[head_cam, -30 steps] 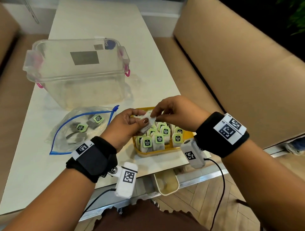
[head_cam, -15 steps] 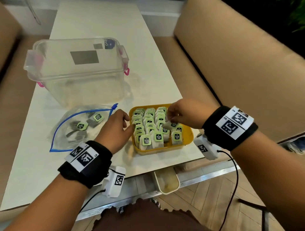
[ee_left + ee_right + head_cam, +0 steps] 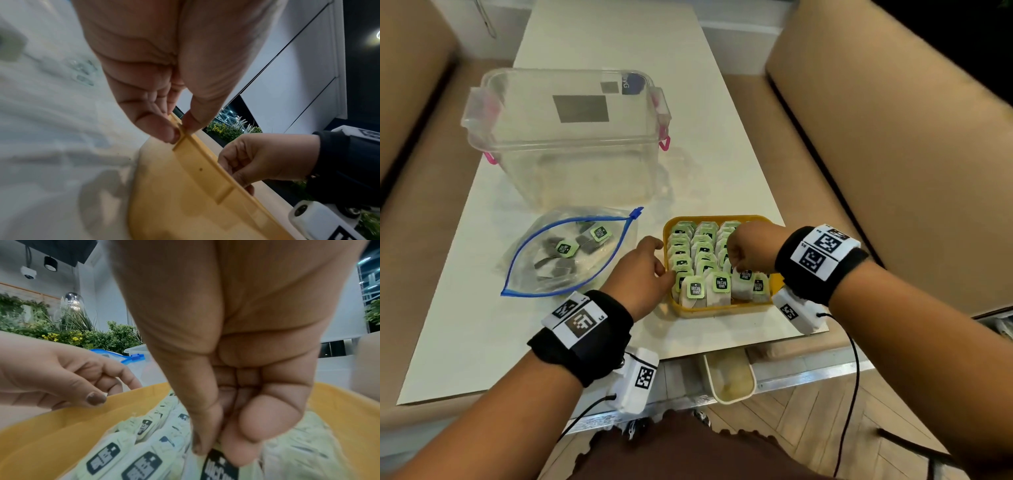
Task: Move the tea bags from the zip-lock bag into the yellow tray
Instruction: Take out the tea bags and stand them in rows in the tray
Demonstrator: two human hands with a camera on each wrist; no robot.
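Left hand (image 3: pixel 642 270): we see it low centre in the head view, at the tray's left wall; in the left wrist view thumb and forefinger pinch the rim, other fingers (image 3: pixel 158 128) curled beside them.
Right hand (image 3: pixel 751 248): over the tray's right half, fingers curled down; in the right wrist view thumb and fingertips (image 3: pixel 207 434) pinch the top of one tea bag among the rows.
Tray (image 3: pixel 722 310): yellow, on the counter's near edge, centre of the head view, just right of the zip bag and apart from it.
Tea bags (image 3: pixel 697 289): packed upright in rows in the tray, each with a pale green tag carrying a black label.
Writing: we read "McCoy teas" on the front tags in the head view; the right wrist view shows "McC" on the tag below the fingers, the rest cut off.
Held bag (image 3: pixel 223 467): inside the tray, near its front right part, touching its neighbours.
Zip bag (image 3: pixel 571 253): clear with a blue seal and blue slider, lying open and flat on the counter left of the tray; several tea bags (image 3: pixel 566 247) lie loose inside, two green tags face up, print too small for us to read.
Box (image 3: pixel 571 137): clear plastic with pink clasps, upper left, behind the zip bag; a grey square and a dark sticker whose letters we cannot make out.
Counter (image 3: pixel 619 51): long, pale.
Wristbands (image 3: pixel 585 329): black, with square coded markers.
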